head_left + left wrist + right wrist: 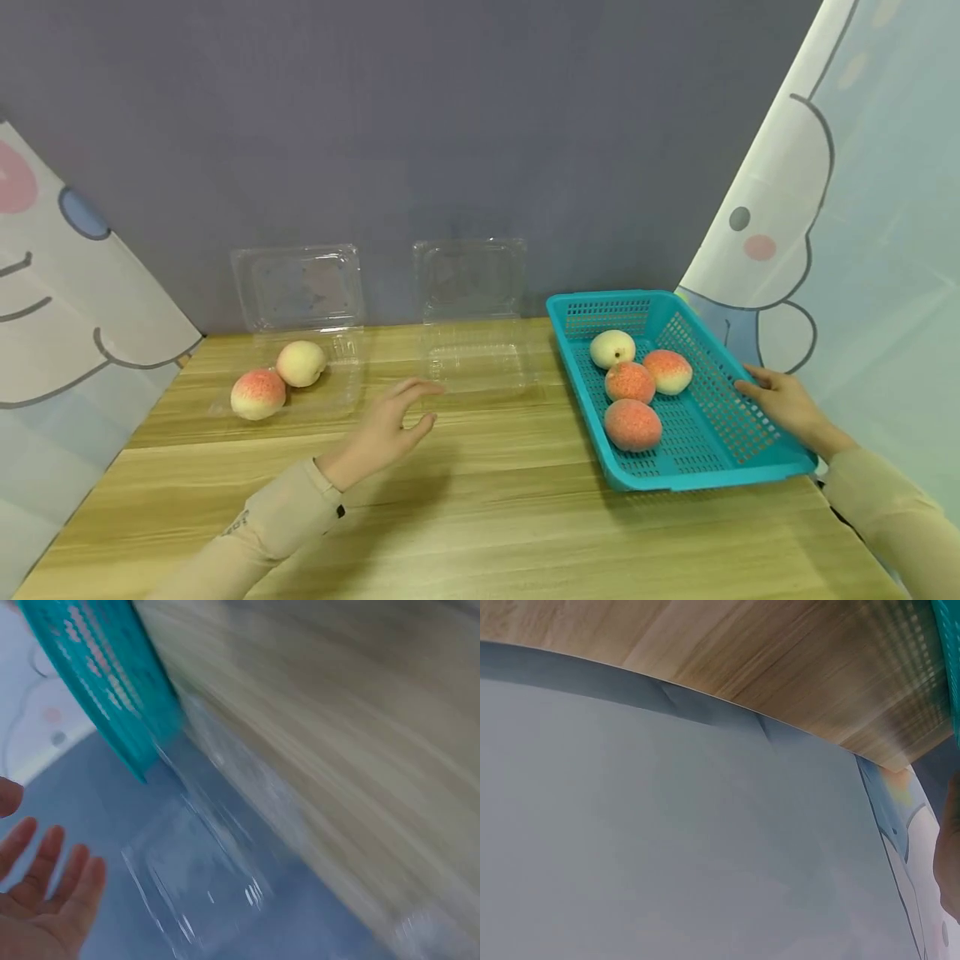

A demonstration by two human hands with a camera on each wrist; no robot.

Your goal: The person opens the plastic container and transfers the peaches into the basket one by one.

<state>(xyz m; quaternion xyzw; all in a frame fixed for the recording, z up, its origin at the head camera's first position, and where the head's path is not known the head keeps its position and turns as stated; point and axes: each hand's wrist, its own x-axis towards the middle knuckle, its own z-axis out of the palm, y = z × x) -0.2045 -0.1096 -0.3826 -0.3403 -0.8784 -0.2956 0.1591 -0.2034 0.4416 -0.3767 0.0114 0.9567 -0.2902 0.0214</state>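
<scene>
My left hand (386, 429) hovers above the table, holding nothing, its fingers loosely bent and spread; the left wrist view shows the same hand (49, 900) with fingers apart. My right hand (783, 404) grips the right rim of a turquoise plastic basket (712, 482). Several peaches lie inside the basket: a pale one (612, 348), a red-and-yellow one (667, 372) and red ones (633, 426). In the left clear clamshell box (341, 392) sit a pale peach (302, 364) and a red-and-cream peach (258, 394). Only an edge of the right hand (949, 862) shows in its wrist view.
A second clear clamshell box (477, 367) stands with its lid up between the left box and the basket, with no fruit in it. Behind the wooden table (487, 533) rises a grey wall (420, 150). Cartoon-printed curtains (885, 250) hang at both sides.
</scene>
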